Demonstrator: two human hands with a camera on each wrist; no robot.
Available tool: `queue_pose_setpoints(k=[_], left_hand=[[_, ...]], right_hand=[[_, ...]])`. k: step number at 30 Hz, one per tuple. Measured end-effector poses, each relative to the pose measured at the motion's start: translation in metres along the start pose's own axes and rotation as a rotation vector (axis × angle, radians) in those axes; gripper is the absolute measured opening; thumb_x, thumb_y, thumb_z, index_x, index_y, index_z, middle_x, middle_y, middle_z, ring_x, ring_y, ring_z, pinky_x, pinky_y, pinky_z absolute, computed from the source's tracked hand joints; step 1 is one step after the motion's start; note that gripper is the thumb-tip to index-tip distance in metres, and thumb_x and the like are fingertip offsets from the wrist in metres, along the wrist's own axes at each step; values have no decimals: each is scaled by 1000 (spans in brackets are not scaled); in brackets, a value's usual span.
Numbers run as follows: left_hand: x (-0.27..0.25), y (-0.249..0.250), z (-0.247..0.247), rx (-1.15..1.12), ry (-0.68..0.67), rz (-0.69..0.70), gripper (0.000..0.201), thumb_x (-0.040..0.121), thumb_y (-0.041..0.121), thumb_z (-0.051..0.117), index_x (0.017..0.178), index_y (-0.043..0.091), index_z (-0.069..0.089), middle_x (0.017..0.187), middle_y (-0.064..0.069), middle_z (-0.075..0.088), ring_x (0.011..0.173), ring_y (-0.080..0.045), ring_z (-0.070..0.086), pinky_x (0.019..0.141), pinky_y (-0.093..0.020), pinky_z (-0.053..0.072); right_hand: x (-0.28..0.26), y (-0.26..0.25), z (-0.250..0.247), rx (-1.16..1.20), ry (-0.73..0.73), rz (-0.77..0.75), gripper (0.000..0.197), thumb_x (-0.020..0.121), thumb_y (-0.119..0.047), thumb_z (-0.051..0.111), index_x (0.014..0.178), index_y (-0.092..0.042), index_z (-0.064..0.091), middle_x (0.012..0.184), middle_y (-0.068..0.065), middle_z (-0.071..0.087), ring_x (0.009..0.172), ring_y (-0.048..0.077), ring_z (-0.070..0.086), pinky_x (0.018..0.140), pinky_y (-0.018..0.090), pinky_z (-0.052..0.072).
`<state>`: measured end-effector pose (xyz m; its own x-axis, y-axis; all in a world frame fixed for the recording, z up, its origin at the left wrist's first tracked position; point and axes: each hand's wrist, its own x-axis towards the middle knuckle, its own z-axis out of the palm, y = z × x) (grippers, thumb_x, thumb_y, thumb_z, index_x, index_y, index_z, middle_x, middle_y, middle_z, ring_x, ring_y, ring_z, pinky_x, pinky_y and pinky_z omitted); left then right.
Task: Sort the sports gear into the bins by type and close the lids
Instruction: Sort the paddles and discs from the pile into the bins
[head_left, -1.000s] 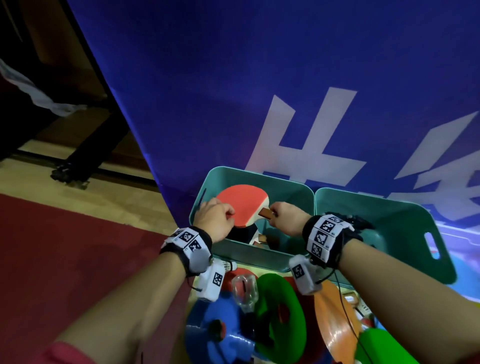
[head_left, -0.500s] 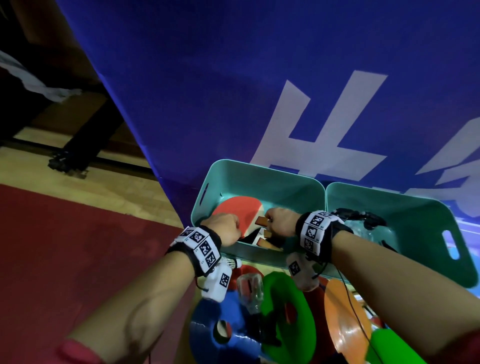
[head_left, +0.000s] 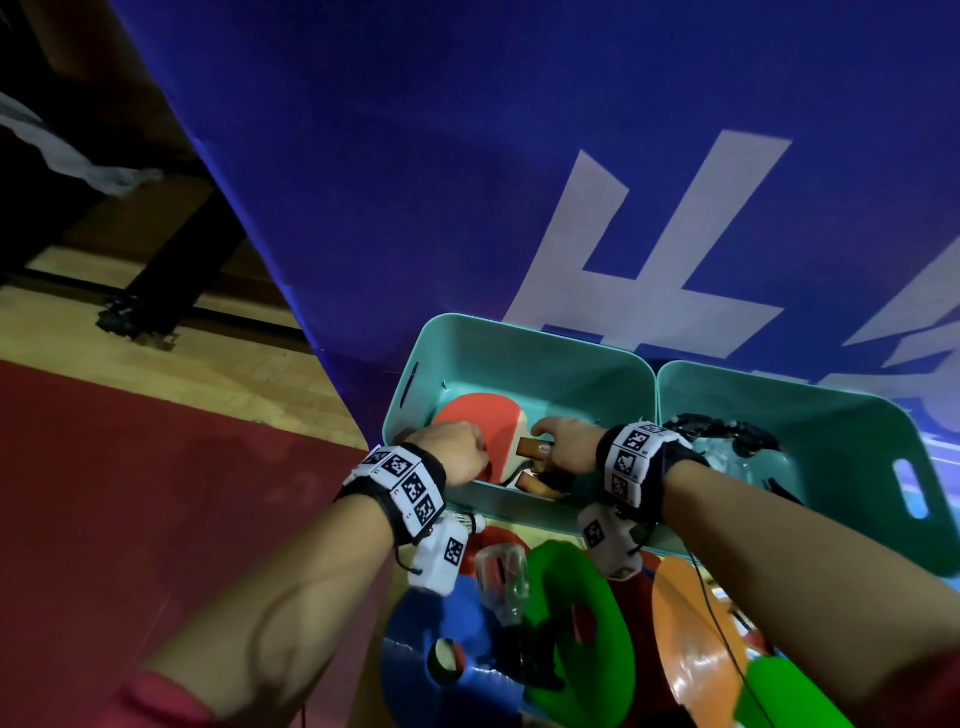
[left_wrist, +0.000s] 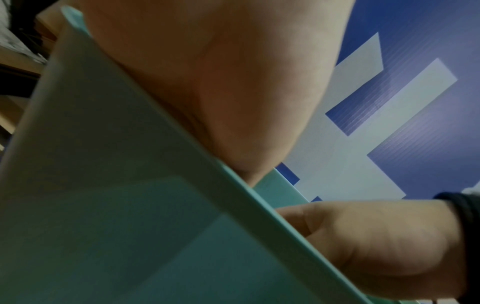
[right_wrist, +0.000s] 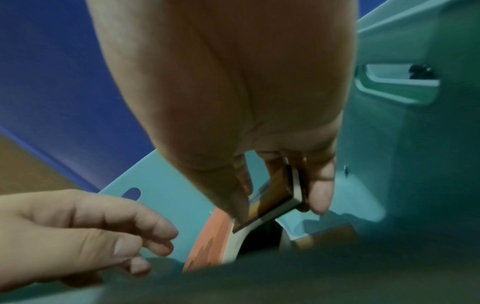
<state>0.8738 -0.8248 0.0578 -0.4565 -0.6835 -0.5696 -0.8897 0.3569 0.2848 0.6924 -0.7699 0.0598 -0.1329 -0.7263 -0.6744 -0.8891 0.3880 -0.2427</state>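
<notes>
1. Two teal bins stand side by side against a blue banner with white lettering. Both are uncovered; no lid can be made out in any view.
2. Left bin: it holds a red-faced table tennis paddle lying tilted, its wooden handle pointing toward the right bin. A second paddle lies beneath it, with only a handle end and a dark edge visible.
3. Right hand: it is inside the left bin, over the near wall. The right wrist view shows its fingers and thumb curled round the end of the upper paddle's handle, pinching it.
4. Left hand: it is at the near left corner of the left bin, over the red paddle face. The right wrist view shows its fingers loosely curled with nothing between them. Whether they touch the paddle face cannot be told.
5. The left wrist view is filled mostly by the palm and the bin's near wall, and adds nothing on the grip.
6. Right bin: it holds a dark coiled item and something clear beneath it; neither can be identified.
7. Unsorted gear lies nearer the person: a green ring-shaped piece, an orange disc, a blue disc and a clear plastic item. The supporting surface is hidden.
</notes>
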Motion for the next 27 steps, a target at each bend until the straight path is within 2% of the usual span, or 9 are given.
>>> queue_pose_setpoints(k=[3, 8, 13, 17, 19, 21, 24, 27], left_hand=[[-1, 2, 1, -17, 71, -1, 32, 89, 38, 53, 119, 30, 60, 122, 5, 64, 111, -22, 59, 92, -33, 47], [-7, 10, 1, -71, 156, -4, 33, 89, 39, 53, 120, 28, 59, 121, 2, 64, 107, -24, 60, 93, -40, 49], [-19, 14, 0, -123, 223, 25, 41, 91, 37, 55, 130, 24, 55, 125, 1, 64, 110, -22, 61, 88, -34, 50], [-38, 18, -1, -200, 279, 44, 40, 90, 37, 58, 128, 27, 53, 126, 3, 62, 111, -20, 60, 94, -38, 50], [-48, 22, -3, -229, 346, 47, 40, 89, 38, 57, 128, 29, 52, 123, 5, 63, 109, -19, 60, 93, -38, 49], [-61, 29, -5, -267, 402, 56, 39, 90, 37, 57, 127, 28, 53, 119, 4, 64, 107, -20, 61, 93, -38, 50], [-79, 42, -5, -308, 445, 73, 35, 90, 33, 59, 124, 26, 57, 121, 4, 64, 107, -19, 61, 94, -38, 50], [-100, 63, 1, -298, 503, 119, 35, 90, 29, 59, 124, 22, 59, 122, 1, 64, 108, -19, 60, 95, -35, 49]], right_hand=[[-3, 7, 0, 63, -13, 9, 62, 85, -25, 65, 142, -27, 41, 141, 4, 49, 123, 23, 50, 96, 28, 44], [-8, 16, 3, 142, 21, 9, 63, 85, -31, 66, 142, -25, 41, 136, 5, 52, 119, 22, 52, 87, 23, 40], [-16, 22, 5, 242, 140, -2, 58, 84, -31, 69, 137, -23, 48, 130, 5, 57, 113, 23, 57, 90, 25, 44], [-32, 23, -4, 373, 288, -74, 50, 83, -21, 70, 130, -17, 55, 111, 3, 59, 90, 18, 59, 79, 22, 45], [-44, 22, -11, 429, 362, -119, 44, 84, -17, 68, 127, -17, 57, 107, 3, 60, 85, 17, 60, 73, 23, 46], [-60, 23, -16, 463, 417, -169, 43, 84, -16, 67, 126, -17, 58, 108, 5, 62, 91, 18, 61, 77, 25, 48], [-87, 27, -24, 503, 487, -251, 42, 82, -13, 69, 123, -15, 60, 103, 4, 63, 96, 21, 62, 91, 33, 50], [-121, 38, -27, 564, 551, -322, 38, 82, -10, 67, 119, -16, 62, 100, 3, 63, 92, 20, 61, 88, 32, 50]])
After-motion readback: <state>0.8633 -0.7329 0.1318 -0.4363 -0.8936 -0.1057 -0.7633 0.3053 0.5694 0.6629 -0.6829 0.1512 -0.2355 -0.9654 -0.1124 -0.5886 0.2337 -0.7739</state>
